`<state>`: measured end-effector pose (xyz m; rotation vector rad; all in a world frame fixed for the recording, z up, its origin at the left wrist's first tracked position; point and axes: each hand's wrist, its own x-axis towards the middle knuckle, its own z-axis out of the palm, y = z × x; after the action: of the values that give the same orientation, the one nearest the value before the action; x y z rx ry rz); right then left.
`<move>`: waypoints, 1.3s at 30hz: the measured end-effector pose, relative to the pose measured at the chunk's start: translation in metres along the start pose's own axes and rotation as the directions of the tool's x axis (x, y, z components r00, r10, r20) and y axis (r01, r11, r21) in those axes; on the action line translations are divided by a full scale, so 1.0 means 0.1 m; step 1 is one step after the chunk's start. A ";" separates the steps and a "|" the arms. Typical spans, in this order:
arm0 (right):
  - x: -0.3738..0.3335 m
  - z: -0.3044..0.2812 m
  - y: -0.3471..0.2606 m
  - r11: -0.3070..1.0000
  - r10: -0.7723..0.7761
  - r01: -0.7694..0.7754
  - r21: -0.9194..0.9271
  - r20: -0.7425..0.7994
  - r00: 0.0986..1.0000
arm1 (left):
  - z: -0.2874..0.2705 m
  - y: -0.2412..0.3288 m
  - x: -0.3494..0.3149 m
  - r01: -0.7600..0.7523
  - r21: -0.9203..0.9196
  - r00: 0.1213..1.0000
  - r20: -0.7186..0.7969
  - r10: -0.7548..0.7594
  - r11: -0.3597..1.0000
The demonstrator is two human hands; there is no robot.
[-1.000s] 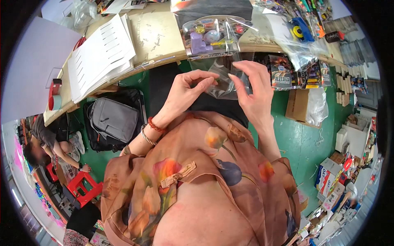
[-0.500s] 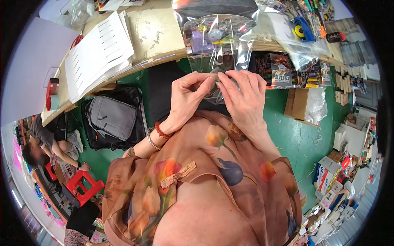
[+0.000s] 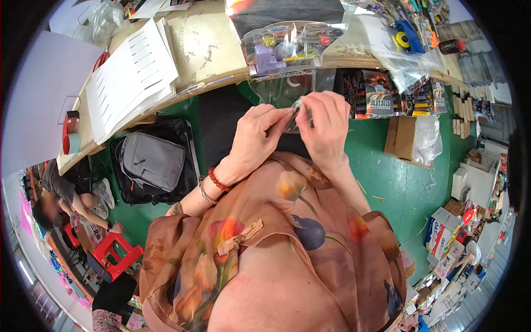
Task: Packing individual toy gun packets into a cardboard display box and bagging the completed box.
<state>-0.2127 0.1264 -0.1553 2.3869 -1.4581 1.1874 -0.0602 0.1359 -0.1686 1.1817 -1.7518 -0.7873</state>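
Note:
A clear plastic bag (image 3: 279, 90) extends from the table's front edge toward me, its near end gathered between my hands. My left hand (image 3: 255, 133) pinches that end with thumb and forefinger. My right hand (image 3: 325, 130) has its fingers curled on the same gathered plastic, just to the right. At the bag's far end, on the table edge, lie a purple plastic piece (image 3: 269, 58) and several small coloured items under shiny film. Behind them is a dark printed sheet or pack (image 3: 287, 14); its kind is unclear.
White paper sheets (image 3: 130, 72) lie on the wooden table (image 3: 204, 41) at left, near a red tape dispenser (image 3: 70, 133). Below are a grey backpack (image 3: 153, 159) and a cardboard box (image 3: 399, 136). A person sits near a red stool (image 3: 116, 254). Printed packs (image 3: 378, 97) sit at right.
The filled part of the bag now lies flatter on the table edge. My right hand has curled and turned at the bag's end; my left hand has shifted slightly nearer to me.

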 end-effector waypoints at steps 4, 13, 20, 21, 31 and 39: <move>0.09 -0.19 0.61 0.930 0.330 -0.358 -0.084 -0.239 0.913 | -0.05 -0.18 -0.10 -0.173 0.044 0.984 0.047 0.171 0.984; -1.52 -1.09 2.42 0.386 0.907 -0.357 -0.850 0.421 -0.023 | -0.23 -0.65 -0.17 -0.611 0.223 0.771 0.384 0.507 0.760; -0.57 -0.33 1.18 0.408 0.178 -0.814 0.414 0.838 0.516 | -0.22 -0.79 -0.01 -0.679 0.186 0.681 0.521 0.514 0.710; -0.58 -0.16 1.08 0.537 0.163 -0.730 0.422 0.798 0.581 | -0.23 -0.79 0.01 -0.682 0.199 0.674 0.545 0.499 0.704; -0.49 0.53 1.06 0.638 0.314 -0.603 0.478 0.554 0.771 | -0.18 -0.65 -0.23 -0.101 -0.026 0.980 -0.172 0.095 0.995; -0.54 0.74 1.05 0.654 0.399 -0.575 0.492 0.422 0.814 | 0.22 -0.87 -0.04 0.325 -0.220 0.921 -0.146 -0.361 0.920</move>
<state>-0.2667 0.0747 -0.2725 2.7215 -2.2216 1.7126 -0.0447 0.1099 -0.2529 1.4023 -1.3008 -0.9954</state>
